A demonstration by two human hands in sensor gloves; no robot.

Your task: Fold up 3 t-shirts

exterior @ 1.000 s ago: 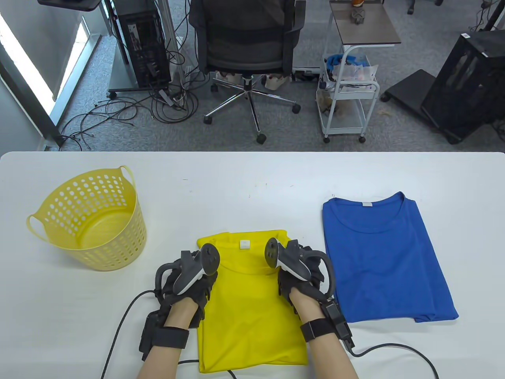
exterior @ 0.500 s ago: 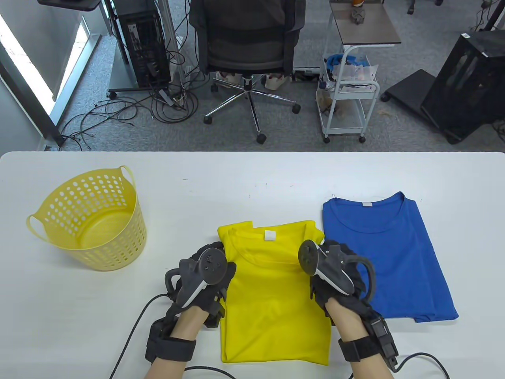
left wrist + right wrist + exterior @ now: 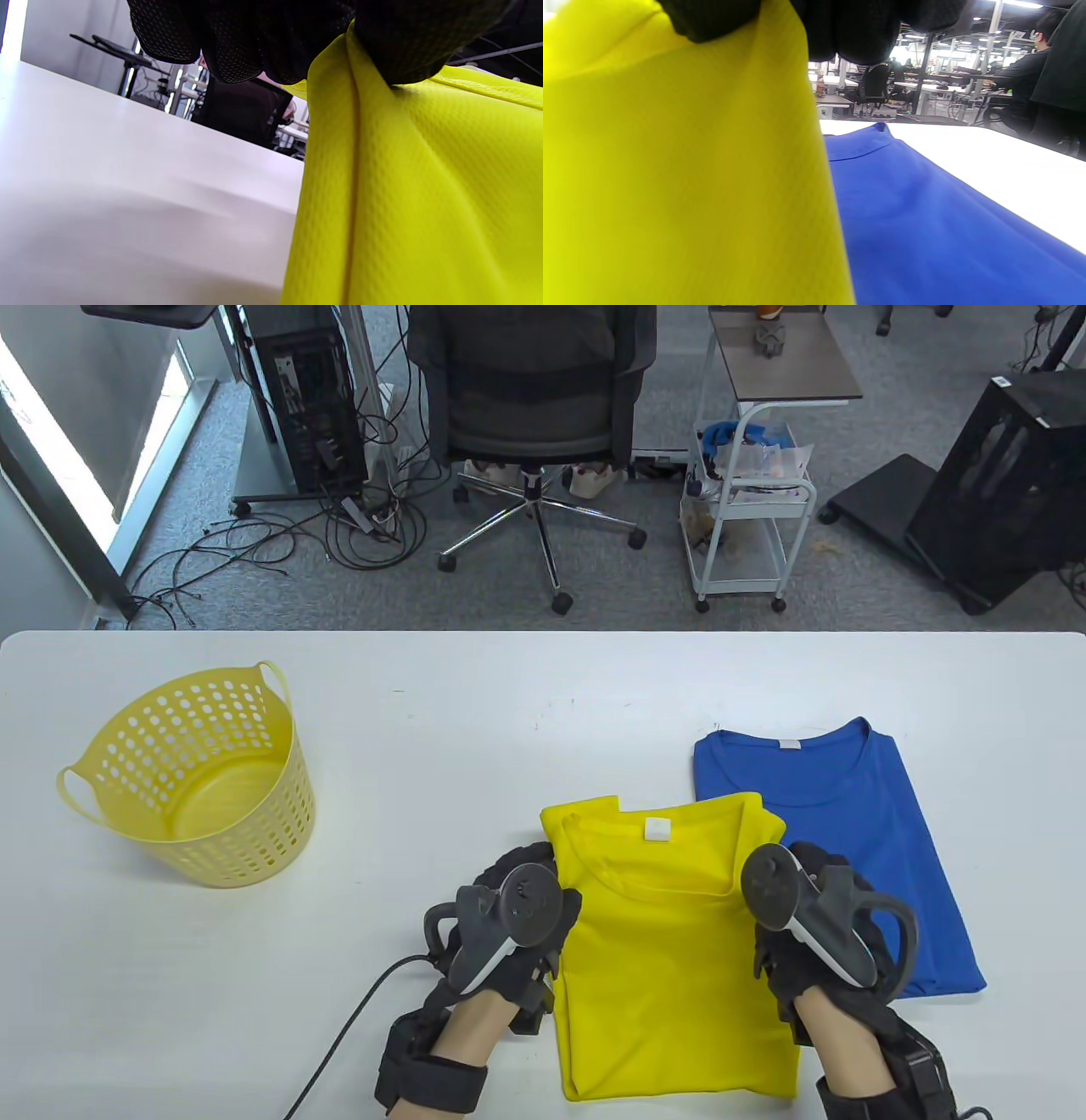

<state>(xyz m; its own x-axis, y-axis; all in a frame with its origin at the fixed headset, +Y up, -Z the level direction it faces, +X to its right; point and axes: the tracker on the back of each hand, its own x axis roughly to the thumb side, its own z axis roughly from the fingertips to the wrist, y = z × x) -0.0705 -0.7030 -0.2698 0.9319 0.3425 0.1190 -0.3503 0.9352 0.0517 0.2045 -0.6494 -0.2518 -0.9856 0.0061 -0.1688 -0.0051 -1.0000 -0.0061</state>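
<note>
we note black mesh gloves on both hands; left hand (image 3: pixel 509 933) lower centre, right hand (image 3: pixel 814 942) lower right. each back carries a dark grey tracker with a round disc head, white underside and loop guard. black straps wrap both wrists, with black boxes attached. bare skin shows on the forearms. a black cable trails from the left wrist.

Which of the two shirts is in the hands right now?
The yellow t-shirt: the left hand and right hand grip its side edges, and its right edge overlaps the blue t-shirt, which lies flat, untouched.
</note>
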